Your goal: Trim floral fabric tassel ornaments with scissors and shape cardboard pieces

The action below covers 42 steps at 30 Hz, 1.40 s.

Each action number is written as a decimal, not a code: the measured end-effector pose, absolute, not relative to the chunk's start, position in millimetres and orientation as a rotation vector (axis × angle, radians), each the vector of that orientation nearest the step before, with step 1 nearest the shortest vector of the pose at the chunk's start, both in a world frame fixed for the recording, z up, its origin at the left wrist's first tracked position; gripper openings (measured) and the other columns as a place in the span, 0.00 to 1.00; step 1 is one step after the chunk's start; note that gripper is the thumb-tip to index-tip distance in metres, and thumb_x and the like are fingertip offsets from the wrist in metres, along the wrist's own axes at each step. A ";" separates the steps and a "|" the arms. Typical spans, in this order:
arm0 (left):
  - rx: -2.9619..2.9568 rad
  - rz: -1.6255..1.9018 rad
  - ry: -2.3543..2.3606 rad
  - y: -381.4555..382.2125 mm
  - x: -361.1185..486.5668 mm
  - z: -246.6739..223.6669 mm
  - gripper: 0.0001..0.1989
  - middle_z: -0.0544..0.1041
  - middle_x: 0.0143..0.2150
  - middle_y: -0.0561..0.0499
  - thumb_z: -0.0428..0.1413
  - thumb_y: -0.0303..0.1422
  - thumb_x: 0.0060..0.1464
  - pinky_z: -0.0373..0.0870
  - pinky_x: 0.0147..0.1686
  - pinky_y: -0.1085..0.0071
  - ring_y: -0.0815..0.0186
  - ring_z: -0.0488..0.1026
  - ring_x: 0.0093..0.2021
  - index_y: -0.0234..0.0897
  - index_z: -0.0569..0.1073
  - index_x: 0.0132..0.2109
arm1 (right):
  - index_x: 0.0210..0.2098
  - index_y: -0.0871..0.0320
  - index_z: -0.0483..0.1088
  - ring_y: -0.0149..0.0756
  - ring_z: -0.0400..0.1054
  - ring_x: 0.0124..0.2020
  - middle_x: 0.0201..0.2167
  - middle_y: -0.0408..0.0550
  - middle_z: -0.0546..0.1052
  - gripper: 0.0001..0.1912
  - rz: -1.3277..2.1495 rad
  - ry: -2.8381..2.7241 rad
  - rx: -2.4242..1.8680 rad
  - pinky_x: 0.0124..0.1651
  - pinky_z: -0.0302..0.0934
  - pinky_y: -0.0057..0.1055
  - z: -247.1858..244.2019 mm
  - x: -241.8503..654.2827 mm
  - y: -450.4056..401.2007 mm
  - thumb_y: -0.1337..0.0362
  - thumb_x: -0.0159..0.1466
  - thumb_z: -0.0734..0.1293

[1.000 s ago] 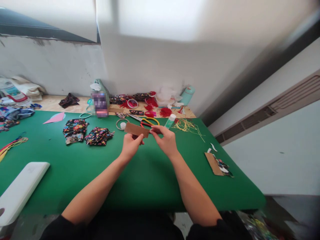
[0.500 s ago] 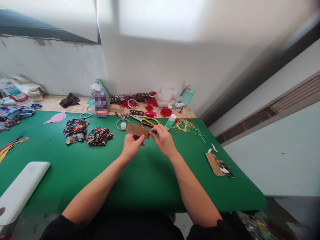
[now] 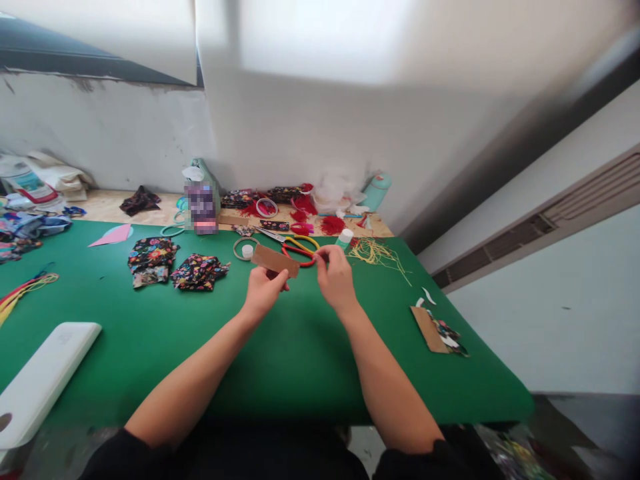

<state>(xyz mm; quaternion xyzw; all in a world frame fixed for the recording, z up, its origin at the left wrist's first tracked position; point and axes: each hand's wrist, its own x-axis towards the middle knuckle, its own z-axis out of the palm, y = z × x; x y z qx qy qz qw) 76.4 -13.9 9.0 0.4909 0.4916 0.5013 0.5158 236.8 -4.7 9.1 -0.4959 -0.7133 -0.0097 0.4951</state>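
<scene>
My left hand point(image 3: 265, 288) is closed round the lower edge of a brown cardboard strip point(image 3: 275, 261), held tilted above the green table. To its right, my right hand point(image 3: 336, 277) is raised with thumb and finger pinched together, apart from the cardboard. What the pinch holds, if anything, is too small to make out. Just behind the hands lie scissors point(image 3: 301, 248) with red and yellow handles. A green glue bottle with a white top point(image 3: 345, 237) stands beyond my right hand, partly hidden by it. A small white cap point(image 3: 247, 251) sits left of the cardboard, by a ring of tape point(image 3: 238, 249).
Folded floral fabric pieces point(image 3: 153, 260) lie left of my hands. Yellow cords point(image 3: 375, 251) lie at the right, and another cardboard piece with scraps point(image 3: 430, 330) nearer the right edge. A long white device point(image 3: 50, 380) rests at the left front. Red tassels point(image 3: 332, 225) lie along the back.
My right hand has moved right, away from the cardboard's end, uncovering more of the scissors' handles and hiding more of the glue bottle. My left hand and the cardboard are nearly still.
</scene>
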 end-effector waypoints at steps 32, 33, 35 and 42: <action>1.174 1.253 1.134 -15.2 75.7 12.1 0.08 0.70 0.16 0.53 0.58 0.34 0.41 0.61 0.20 0.75 0.70 0.66 0.18 0.32 0.73 0.25 | 0.35 0.58 0.67 0.37 0.66 0.34 0.32 0.50 0.69 0.07 0.015 -2.001 -1.085 0.38 0.64 0.33 9.0 227.3 -10.5 0.68 0.66 0.58; 1.184 1.248 1.130 -15.3 75.1 12.6 0.08 0.70 0.16 0.53 0.58 0.34 0.41 0.61 0.20 0.75 0.71 0.66 0.18 0.32 0.73 0.25 | 0.35 0.58 0.67 0.37 0.66 0.34 0.32 0.51 0.69 0.08 -0.013 -2.014 -1.086 0.38 0.64 0.33 7.8 226.6 -10.0 0.68 0.67 0.57; 1.187 1.244 1.135 -15.5 74.4 14.3 0.08 0.69 0.15 0.53 0.57 0.34 0.40 0.61 0.20 0.75 0.71 0.65 0.18 0.32 0.72 0.24 | 0.35 0.59 0.67 0.38 0.65 0.34 0.32 0.52 0.69 0.09 -0.084 -2.042 -1.101 0.38 0.64 0.33 4.6 225.0 -8.4 0.69 0.67 0.56; 1.165 1.208 1.168 -12.5 75.1 12.0 0.08 0.68 0.14 0.54 0.57 0.33 0.40 0.58 0.19 0.76 0.72 0.63 0.16 0.32 0.71 0.21 | 0.33 0.59 0.65 0.40 0.62 0.33 0.30 0.53 0.68 0.13 -0.280 -2.096 -1.213 0.37 0.63 0.35 -6.9 221.7 -3.2 0.70 0.67 0.52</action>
